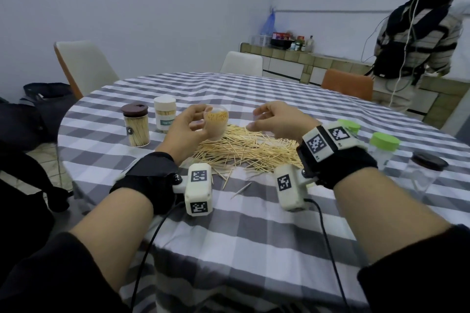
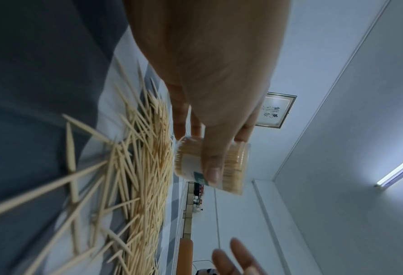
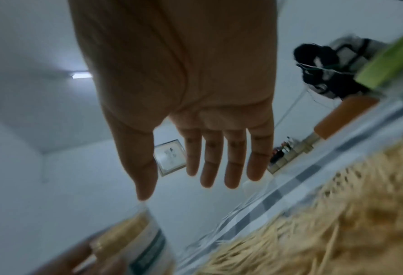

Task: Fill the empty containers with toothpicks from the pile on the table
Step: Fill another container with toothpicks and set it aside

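My left hand [image 1: 189, 123] grips a clear uncapped container [image 1: 216, 122] packed with toothpicks, tilted and lifted above the pile of toothpicks [image 1: 244, 147] on the checked tablecloth. In the left wrist view the thumb lies across that container [image 2: 231, 167], with the pile [image 2: 136, 167] below. My right hand [image 1: 273, 122] hovers just right of the container with fingers loosely spread and holds nothing; the right wrist view shows its straight fingers [image 3: 219, 158] and the container [image 3: 136, 241] blurred below.
Two filled, capped containers stand at the left, one brown-lidded [image 1: 136, 124] and one white-lidded [image 1: 164, 114]. At the right stand empty containers, two green-lidded [image 1: 384, 147] and one dark-lidded [image 1: 427, 173]. Chairs ring the table; a person [image 1: 417, 40] stands at the far counter.
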